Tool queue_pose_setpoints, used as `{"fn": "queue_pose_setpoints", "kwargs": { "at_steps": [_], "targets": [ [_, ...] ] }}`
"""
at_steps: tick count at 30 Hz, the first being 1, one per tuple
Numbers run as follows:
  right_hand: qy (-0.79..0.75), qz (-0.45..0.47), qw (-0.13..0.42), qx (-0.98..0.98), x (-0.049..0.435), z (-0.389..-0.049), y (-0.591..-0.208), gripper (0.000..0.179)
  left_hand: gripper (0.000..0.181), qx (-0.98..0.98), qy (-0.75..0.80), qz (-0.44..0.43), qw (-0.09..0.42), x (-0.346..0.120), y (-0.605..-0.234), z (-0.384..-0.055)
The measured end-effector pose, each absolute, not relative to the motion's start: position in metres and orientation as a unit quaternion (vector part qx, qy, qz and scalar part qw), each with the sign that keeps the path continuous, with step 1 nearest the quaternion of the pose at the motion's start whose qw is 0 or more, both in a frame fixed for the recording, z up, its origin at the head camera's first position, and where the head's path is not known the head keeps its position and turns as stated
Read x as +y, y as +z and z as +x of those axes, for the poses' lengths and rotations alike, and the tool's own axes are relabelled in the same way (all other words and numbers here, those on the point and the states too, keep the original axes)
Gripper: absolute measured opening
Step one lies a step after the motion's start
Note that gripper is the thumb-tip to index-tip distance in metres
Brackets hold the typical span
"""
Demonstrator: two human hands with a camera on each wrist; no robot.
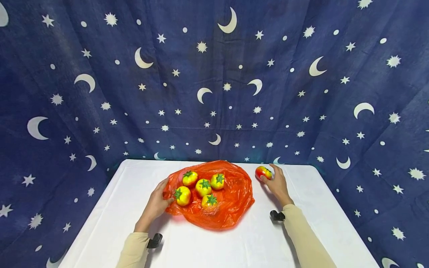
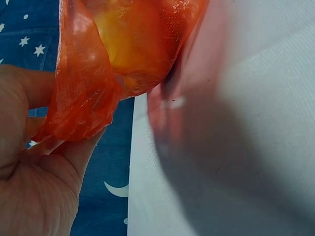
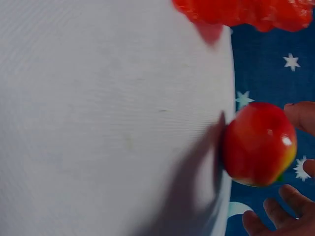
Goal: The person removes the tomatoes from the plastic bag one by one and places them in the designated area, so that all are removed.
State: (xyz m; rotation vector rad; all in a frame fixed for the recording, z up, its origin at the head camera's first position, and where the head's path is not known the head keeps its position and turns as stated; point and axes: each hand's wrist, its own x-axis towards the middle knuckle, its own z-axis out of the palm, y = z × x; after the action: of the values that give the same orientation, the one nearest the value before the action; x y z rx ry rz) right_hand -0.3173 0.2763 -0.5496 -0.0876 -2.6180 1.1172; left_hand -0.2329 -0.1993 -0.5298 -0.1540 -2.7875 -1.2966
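Several red-and-yellow tomatoes (image 1: 203, 187) with green star-shaped leaves lie on a spread orange-red plastic bag (image 1: 234, 201). At the bag's left edge my left hand (image 1: 156, 203) holds the thin plastic between thumb and fingers; the left wrist view shows the gathered bag edge (image 2: 83, 98) there. One more tomato (image 1: 263, 173) stands on the table to the right of the bag. My right hand (image 1: 277, 184) is around its right side. In the right wrist view, the fingers (image 3: 283, 209) are spread beside that tomato (image 3: 260, 145), with one fingertip close to its edge.
A white cloth covers the table (image 1: 285, 238). Behind it and at both sides hangs a dark blue curtain (image 1: 214, 56) with moons and stars. Each forearm wears a beige sleeve (image 1: 308, 234) and a black wrist device (image 1: 276, 216).
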Motion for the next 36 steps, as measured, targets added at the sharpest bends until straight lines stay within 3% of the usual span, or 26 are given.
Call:
{"fn": "queue_pose_setpoints", "kwargs": {
  "at_steps": [16, 36],
  "targets": [
    [0.385, 0.016, 0.183, -0.904, 0.270, -0.302, -0.518, 0.064, 0.086, -0.904, -0.424, -0.051, 0.035, -0.198, -0.529, -0.236],
    [0.447, 0.080, 0.234, -0.860, 0.225, -0.277, -0.478, 0.053, 0.084, -0.903, -0.424, -0.057, 0.038, -0.197, -0.532, -0.236]
  ]
}}
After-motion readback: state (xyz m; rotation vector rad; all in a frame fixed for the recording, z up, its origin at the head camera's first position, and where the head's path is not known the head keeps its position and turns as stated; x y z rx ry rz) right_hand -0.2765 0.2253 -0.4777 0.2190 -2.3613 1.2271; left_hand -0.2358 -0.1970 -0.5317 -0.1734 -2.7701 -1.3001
